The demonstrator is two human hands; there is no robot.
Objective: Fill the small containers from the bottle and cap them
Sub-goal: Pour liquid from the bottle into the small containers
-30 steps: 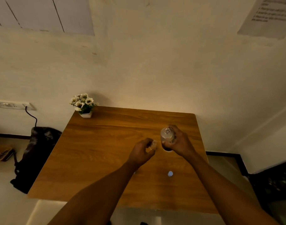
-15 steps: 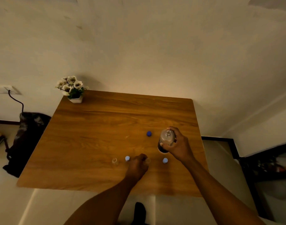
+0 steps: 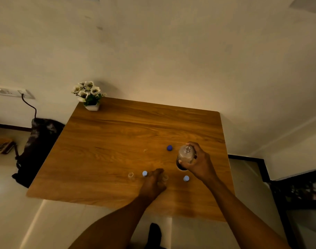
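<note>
A clear bottle (image 3: 185, 155) with dark liquid at its base stands uncapped on the wooden table (image 3: 117, 137); my right hand (image 3: 198, 162) grips it from the right. My left hand (image 3: 152, 182) rests low on the table, fingers closed around a small clear container (image 3: 164, 177) at its right side. Another small clear container (image 3: 130, 175) stands open to the left. A pale blue-capped container (image 3: 144, 173) sits beside my left hand, and another (image 3: 186, 178) sits below the bottle. A dark blue bottle cap (image 3: 169, 148) lies left of the bottle.
A small white pot of white flowers (image 3: 90, 97) stands at the table's far left corner. A dark bag (image 3: 38, 146) sits on the floor to the left, under a wall socket (image 3: 8, 91) with a cable. A tiny clear item (image 3: 145, 150) lies mid-table.
My left hand came down from beside the bottle to the table's near side with the small container. The view tilted down. The right hand stayed on the bottle.
</note>
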